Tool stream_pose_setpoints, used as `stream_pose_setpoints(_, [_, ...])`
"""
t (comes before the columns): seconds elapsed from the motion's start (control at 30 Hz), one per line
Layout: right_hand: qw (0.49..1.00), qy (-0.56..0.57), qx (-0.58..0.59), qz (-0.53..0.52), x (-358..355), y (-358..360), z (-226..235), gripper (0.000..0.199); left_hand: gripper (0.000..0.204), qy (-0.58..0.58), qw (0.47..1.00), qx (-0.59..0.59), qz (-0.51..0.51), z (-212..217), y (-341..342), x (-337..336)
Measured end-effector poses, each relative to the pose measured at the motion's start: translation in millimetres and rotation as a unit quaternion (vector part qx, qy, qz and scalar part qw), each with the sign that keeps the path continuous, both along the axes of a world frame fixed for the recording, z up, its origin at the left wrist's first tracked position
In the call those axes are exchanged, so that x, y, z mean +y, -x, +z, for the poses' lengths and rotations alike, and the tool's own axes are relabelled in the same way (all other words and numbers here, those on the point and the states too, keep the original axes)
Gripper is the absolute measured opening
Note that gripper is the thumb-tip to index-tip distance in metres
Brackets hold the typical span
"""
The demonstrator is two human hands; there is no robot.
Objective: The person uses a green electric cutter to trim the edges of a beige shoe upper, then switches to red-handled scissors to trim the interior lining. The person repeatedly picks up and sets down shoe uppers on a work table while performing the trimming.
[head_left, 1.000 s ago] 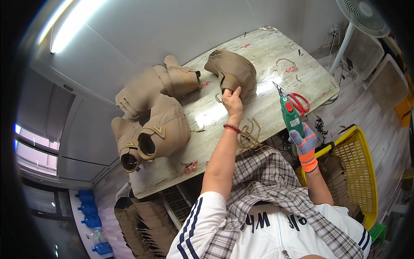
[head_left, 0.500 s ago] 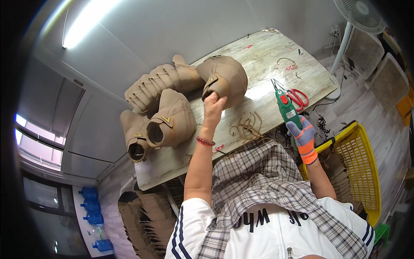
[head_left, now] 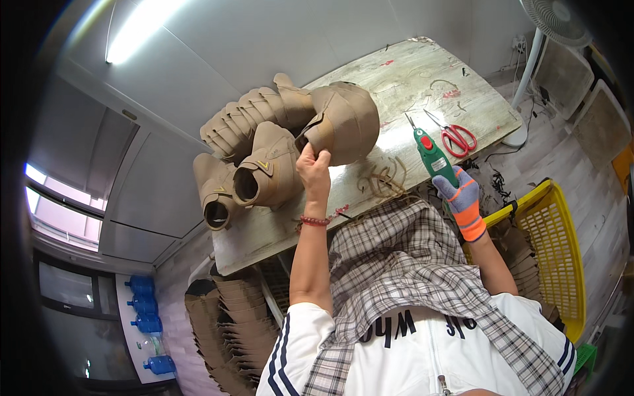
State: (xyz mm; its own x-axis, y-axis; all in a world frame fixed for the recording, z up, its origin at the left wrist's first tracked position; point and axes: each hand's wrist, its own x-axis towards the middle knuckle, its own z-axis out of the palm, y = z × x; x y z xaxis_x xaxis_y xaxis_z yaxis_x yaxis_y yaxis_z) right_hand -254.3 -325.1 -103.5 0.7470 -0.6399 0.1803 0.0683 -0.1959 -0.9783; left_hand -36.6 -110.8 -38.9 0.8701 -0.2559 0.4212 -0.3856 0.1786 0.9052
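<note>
My bare left hand (head_left: 315, 173) pinches the near edge of a tan shoe upper (head_left: 350, 125), lifted partly over the table. In my right hand (head_left: 462, 198), in a grey and orange glove, is a green handheld power tool (head_left: 432, 157) with a red button and a thin pointed tip. That tip points toward the far side of the table, apart from the upper. Beside the tool, red-handled scissors (head_left: 458, 140) lie on the table. Two more shoe uppers, a larger one (head_left: 277, 158) and a smaller one (head_left: 210, 173), stand left of my left hand.
A row of nested uppers (head_left: 241, 122) lies along the back of the worn table (head_left: 403, 79). Tan cord scraps (head_left: 383, 181) are near its front edge. More stacked uppers (head_left: 244, 310) sit at lower left. At right stand a yellow basket (head_left: 561, 244) and a fan (head_left: 558, 20).
My left hand has shifted slightly left with the upper, which has turned so its opening faces more to the left. The tool has moved a little left, away from the scissors.
</note>
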Motion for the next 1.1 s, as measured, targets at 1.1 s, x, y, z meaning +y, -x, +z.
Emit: stream_pose_setpoints(1.1, [0.989,0.141,0.018,0.038,41,1,42,0.052,0.037,0.389,0.878,0.234,-0.151,2,52,41])
